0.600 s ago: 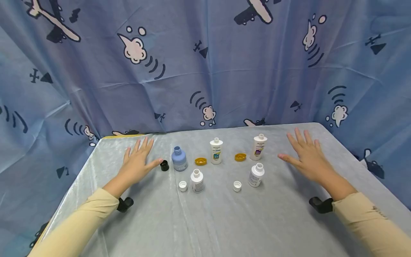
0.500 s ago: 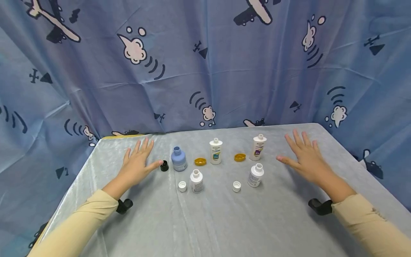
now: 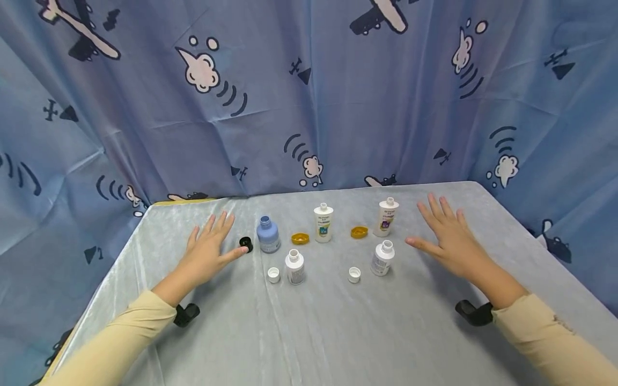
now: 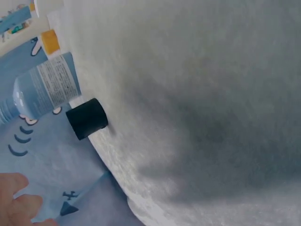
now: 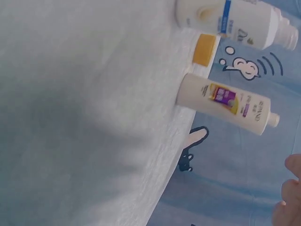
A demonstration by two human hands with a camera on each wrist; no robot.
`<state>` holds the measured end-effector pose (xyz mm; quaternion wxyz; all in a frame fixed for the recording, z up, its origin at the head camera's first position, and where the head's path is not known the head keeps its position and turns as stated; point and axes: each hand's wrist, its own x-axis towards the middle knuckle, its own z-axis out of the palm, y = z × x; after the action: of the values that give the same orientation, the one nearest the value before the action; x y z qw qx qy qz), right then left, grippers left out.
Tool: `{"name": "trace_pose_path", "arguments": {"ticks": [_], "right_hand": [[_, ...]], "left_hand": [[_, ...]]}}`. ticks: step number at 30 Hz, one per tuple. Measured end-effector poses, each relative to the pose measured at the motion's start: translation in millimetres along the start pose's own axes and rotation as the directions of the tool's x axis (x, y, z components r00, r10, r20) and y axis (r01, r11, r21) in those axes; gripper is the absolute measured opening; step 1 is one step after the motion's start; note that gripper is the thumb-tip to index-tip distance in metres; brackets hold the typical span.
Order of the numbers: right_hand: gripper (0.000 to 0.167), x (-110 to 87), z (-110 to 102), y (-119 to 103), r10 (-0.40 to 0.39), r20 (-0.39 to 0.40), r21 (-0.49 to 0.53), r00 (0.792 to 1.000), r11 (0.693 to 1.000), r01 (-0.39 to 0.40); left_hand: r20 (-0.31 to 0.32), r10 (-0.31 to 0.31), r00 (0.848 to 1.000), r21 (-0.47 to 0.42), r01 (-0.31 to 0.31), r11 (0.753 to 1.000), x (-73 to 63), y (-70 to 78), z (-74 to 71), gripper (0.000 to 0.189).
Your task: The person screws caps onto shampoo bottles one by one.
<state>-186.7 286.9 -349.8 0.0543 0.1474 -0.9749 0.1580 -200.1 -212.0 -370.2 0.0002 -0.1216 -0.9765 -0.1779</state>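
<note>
My left hand (image 3: 207, 254), fingers spread and straight, hovers over the left of the table, its thumb nearest a black cap (image 4: 87, 118). Beside that cap stands an uncapped blue bottle (image 3: 268, 235). My right hand (image 3: 449, 241) is likewise spread, holding nothing, to the right of a white bottle with a purple label (image 5: 225, 101). Another white flat bottle (image 3: 323, 222) has a teal label. Two small round white bottles, one left (image 3: 295, 267) and one right (image 3: 383, 258), stand nearer, without caps.
Two amber caps, one left (image 3: 300, 238) and one right (image 3: 359, 232), lie by the flat bottles. Two white caps, left (image 3: 273, 275) and right (image 3: 354, 275), lie by the small bottles. Behind the grey-covered table (image 3: 309, 332) hangs a blue patterned curtain (image 3: 260, 128).
My right hand has shifted slightly left, toward the bottles. The left hand stays nearly where it was, and the bottles and caps keep their places while the head view shifts a little.
</note>
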Motion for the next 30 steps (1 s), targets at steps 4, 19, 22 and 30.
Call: {"name": "trace_pose_path", "arguments": {"ticks": [4, 19, 22, 30], "right_hand": [[0.094, -0.9, 0.5, -6.9, -0.01, 0.014, 0.018, 1.0, 1.0, 0.01], [0.095, 1.6, 5.8, -36.4, -0.083, 0.006, 0.075, 0.997, 0.994, 0.082], [0.093, 1.9, 7.8, -46.1, -0.105, 0.004, 0.082, 0.995, 0.991, 0.104], [0.092, 1.8, 15.2, -70.4, -0.158, -0.02, 0.071, 0.987, 0.985, 0.159]], "left_hand": [[-0.002, 0.011, 1.0, -0.019, -0.011, 1.0, -6.1, 3.2, 4.4, 0.089], [-0.018, 0.114, 0.993, 0.017, -0.114, 0.993, -14.1, 29.7, 14.2, 0.09], [-0.028, 0.119, 0.992, 0.009, -0.119, 0.993, -17.1, 31.2, 18.5, 0.09], [-0.029, 0.155, 0.987, -0.003, -0.156, 0.988, -17.1, 34.4, 28.3, 0.09]]}}
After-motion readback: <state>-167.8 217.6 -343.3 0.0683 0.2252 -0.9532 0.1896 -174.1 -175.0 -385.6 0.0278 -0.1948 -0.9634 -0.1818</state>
